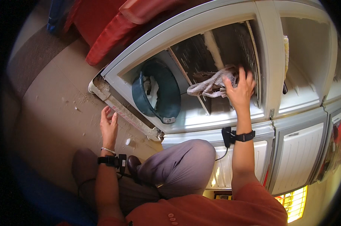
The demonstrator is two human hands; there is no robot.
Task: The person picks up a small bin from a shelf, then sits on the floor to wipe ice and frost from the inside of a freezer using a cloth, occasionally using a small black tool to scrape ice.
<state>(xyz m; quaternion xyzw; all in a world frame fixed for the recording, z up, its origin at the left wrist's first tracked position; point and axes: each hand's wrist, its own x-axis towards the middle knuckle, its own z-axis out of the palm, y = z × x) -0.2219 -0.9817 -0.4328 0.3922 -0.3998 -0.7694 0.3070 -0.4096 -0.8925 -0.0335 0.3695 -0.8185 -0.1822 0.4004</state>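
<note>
My right hand (241, 89) reaches inside an upright refrigerator (187, 124) with its doors swung open. It grips a crumpled, greyish cloth (208, 86) over a dark, wet-looking shelf (235, 42) with pale edge strips; the hand is slightly blurred. A dark green round plastic tub (170, 87) lies tilted on its side in the lower compartment, with something white partly visible inside it. My left hand (109, 124) holds nothing. Its fingers are apart, in front of the dirty white base strip (125, 114), which bears red writing.
Small white bits (128, 141) and debris lie on the brownish floor (60, 121). Red plastic furniture (111, 36) stands beside the refrigerator. The opened lower door (244, 158) and ribbed white upper door (301, 152) extend toward my right side. A yellow-edged item (286, 56) sits in the upper compartment.
</note>
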